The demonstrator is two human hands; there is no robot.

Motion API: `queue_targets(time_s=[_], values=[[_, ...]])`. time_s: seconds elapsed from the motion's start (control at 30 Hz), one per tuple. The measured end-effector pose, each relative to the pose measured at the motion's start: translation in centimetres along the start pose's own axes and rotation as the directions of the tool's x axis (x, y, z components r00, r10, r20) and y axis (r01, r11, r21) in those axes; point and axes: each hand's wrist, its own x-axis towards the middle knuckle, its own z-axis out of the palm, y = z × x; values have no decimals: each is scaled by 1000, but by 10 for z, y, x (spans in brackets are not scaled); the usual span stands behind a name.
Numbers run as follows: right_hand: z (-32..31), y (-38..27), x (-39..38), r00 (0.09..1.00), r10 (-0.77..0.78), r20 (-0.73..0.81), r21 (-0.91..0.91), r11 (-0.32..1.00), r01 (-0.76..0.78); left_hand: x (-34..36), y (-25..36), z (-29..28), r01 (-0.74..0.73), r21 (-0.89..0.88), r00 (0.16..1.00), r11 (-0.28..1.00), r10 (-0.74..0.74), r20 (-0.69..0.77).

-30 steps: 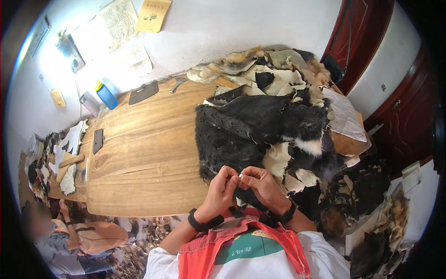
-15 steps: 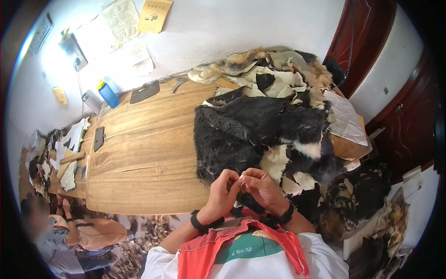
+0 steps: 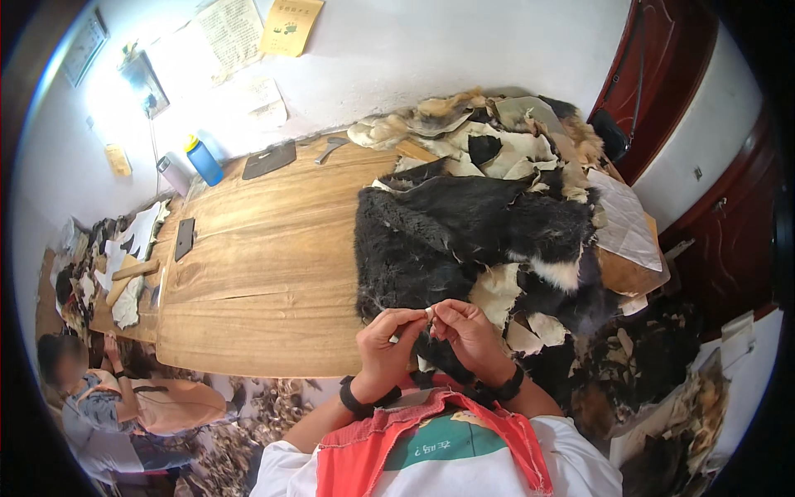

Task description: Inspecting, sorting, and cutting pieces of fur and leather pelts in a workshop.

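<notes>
Both my hands meet at the near edge of the table, fingertips almost touching. My left hand (image 3: 386,346) is closed in a pinch, and my right hand (image 3: 469,338) pinches from the other side. Between the fingertips shows a small whitish bit (image 3: 430,314), too small to name. Just beyond my hands lies a large black fur pelt (image 3: 426,240), spread over the table's right part. Pale hide (image 3: 495,288) shows beside the pelt, near my right hand.
The wooden table (image 3: 257,273) carries a phone (image 3: 185,239), a blue bottle (image 3: 204,161), a pale tumbler (image 3: 173,176), a dark flat sheet (image 3: 269,161) and a metal tool (image 3: 330,150). Fur scraps (image 3: 522,145) pile at the back right. Another person (image 3: 103,398) sits at left.
My left hand has shifted slightly left, its fingers more stretched; my right hand stays nearly in place. The view has turned a little, so the table's things appear farther right.
</notes>
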Motion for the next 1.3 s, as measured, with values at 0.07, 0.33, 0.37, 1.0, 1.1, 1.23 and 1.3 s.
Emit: queue_targets(time_s=[0.07,0.33,0.37,1.0,1.1,1.23,1.3], values=[[1,0,1,1000,-9,11,-14,1000,9,1,-1,0,33,8,999,999,-33,-14],[5,0,-3,998,34,47,41,998,-36,0,-1,-1,77,-44,997,996,-77,6],[5,1,-3,998,35,49,39,999,-37,-2,-1,-1,176,-140,984,974,-175,14],[7,6,3,999,-6,35,-170,985,11,-3,1,-8,-1,193,1000,981,-4,24],[6,4,3,997,20,77,-177,984,-7,-3,1,-10,48,134,997,990,-55,48],[3,3,3,994,43,101,-158,987,-27,-2,4,-12,47,156,992,987,-64,107],[3,4,3,992,71,102,-121,991,-58,-3,3,-12,13,160,992,987,-33,121]])
